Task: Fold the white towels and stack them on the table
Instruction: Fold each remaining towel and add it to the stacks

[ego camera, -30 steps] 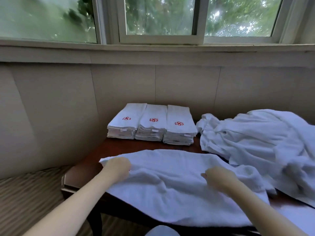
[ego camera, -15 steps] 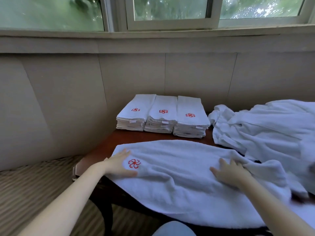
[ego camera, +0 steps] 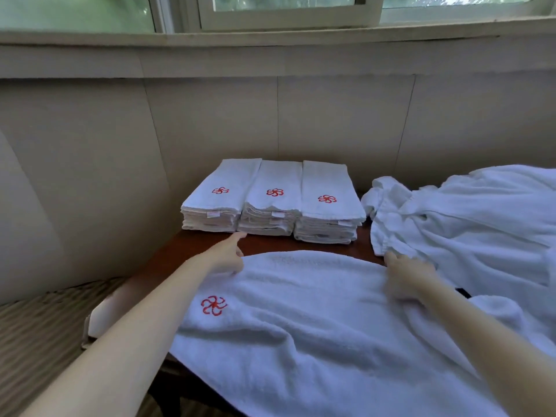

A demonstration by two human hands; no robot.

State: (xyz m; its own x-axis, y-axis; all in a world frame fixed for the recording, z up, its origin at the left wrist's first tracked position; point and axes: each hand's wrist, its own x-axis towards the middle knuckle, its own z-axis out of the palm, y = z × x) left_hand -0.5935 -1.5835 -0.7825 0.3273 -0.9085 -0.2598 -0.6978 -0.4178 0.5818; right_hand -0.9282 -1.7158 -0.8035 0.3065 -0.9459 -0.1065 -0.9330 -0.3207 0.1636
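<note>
the left hand [ego camera: 224, 258] and right hand [ego camera: 406, 278] are resting on far corners of the towel [ego camera: 301, 320] spread across the table [ego camera: 316, 246] front, grip unclear, likely starting a fold that is calling for pinching both corners evenly.

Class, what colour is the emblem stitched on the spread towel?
The emblem is red; head view.

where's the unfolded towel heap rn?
Head view, right side of the table: the heap lies just right of the rightmost folded stack, with its near edge by the right hand.
</note>
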